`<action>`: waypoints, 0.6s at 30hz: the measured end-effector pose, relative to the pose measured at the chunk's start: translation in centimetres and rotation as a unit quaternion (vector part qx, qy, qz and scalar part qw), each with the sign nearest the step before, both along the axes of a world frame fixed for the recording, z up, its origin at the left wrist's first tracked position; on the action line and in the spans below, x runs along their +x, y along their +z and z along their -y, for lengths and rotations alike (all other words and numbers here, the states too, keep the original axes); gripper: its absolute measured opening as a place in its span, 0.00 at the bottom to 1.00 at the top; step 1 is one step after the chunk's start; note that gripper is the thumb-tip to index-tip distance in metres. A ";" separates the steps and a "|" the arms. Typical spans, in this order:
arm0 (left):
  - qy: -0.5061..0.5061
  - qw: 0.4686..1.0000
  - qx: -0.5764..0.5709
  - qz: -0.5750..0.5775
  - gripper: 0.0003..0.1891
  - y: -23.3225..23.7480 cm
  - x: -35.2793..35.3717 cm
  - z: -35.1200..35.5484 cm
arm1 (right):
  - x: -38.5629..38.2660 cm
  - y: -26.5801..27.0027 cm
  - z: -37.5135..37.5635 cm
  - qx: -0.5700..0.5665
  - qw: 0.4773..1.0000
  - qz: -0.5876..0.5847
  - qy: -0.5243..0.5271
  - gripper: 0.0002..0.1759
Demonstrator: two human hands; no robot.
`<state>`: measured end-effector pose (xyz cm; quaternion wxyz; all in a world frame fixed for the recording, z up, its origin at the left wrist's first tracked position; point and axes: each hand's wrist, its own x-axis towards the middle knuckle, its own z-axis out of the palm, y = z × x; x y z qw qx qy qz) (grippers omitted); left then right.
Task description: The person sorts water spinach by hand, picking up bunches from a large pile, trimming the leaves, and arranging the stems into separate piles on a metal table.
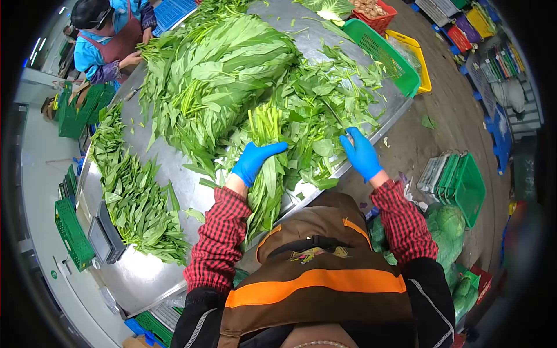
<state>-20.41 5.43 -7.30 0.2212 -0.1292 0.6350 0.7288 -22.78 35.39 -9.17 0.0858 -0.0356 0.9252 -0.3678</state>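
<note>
My left hand (256,161), in a blue glove, is closed round a bunch of water spinach (268,174). Its pale cut stems point away from me and its leaves hang toward my apron. In my right hand (361,153), also gloved in blue, is a knife (335,113) whose thin blade points up and left over loose leaves (316,130). The handle is hidden by my fingers. Beyond my left hand lies a large heap of water spinach (223,75) on the metal table (191,203).
Bundled greens (136,197) line the table's left side near a scale (106,233). A co-worker (107,43) handles stems at the far left. Green (386,55) and yellow (426,61) crates stand at the far right. Stacked green crates (464,185) and filled green bags (447,232) sit at right.
</note>
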 end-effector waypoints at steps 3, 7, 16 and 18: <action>-0.004 1.000 -0.025 -0.010 0.20 0.4 -0.8 -0.5 | 0.9 2.0 3.3 -0.088 0.992 -0.079 0.041 0.17; -0.044 0.981 -0.170 -0.075 0.20 0.7 -1.5 -1.3 | 1.1 4.5 6.7 -0.092 0.984 -0.114 0.103 0.13; -0.042 0.871 -0.473 -0.128 0.24 2.1 -0.4 -3.5 | 0.9 0.3 8.1 -0.004 0.984 -0.140 0.113 0.11; -0.032 0.848 -0.503 -0.165 0.24 3.4 0.3 -2.8 | 1.5 -9.0 3.4 -0.050 0.981 -0.167 0.088 0.13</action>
